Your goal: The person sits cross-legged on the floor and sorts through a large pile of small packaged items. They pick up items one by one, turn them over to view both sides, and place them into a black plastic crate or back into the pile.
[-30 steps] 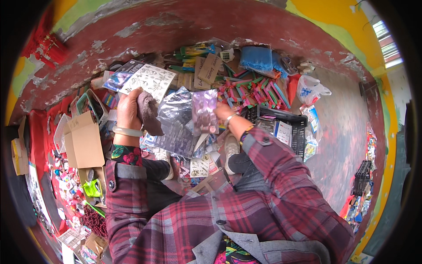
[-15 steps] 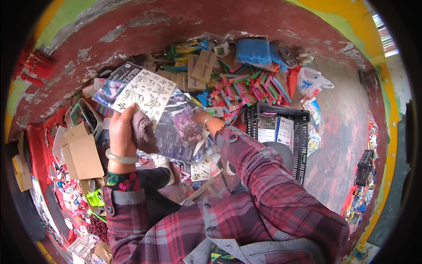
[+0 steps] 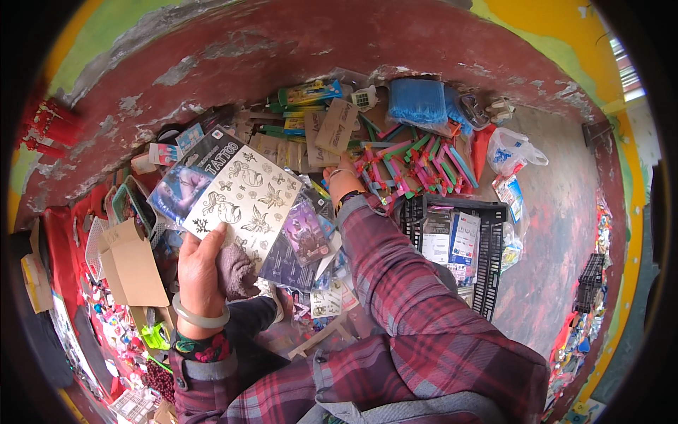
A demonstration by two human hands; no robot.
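A person in a plaid shirt sorts through a crowded stall of small goods laid out below a peeling red wall (image 3: 296, 49). The left hand (image 3: 201, 272) is closed around a fanned stack of sticker sheets (image 3: 244, 205), thumb over the front, with a brownish cloth (image 3: 236, 272) bunched against the palm; a pale bangle (image 3: 200, 318) circles the wrist. The stack spreads from the hand toward 1 o'clock, its top sheet white with dark animal and shell outlines, and darker glossy packets (image 3: 304, 237) fan out beneath it at 3 o'clock.

The right hand (image 3: 345, 180) reaches away from the body, at 2 o'clock from the sheets and just beyond their upper edge. It rests among the goods beside a brown card (image 3: 335, 127) and a heap of pink, green and blue sticks (image 3: 417, 159); whether its fingers grip anything cannot be told, since the back of the hand hides them.

A black plastic crate (image 3: 487, 247) holding printed packets sits at 3 o'clock from the right forearm. A blue net bundle (image 3: 417, 102) lies at 12 o'clock above the sticks, and a knotted white plastic bag (image 3: 515, 152) at 2 o'clock. An open cardboard box (image 3: 131, 265) stands at 9 o'clock from the left hand.
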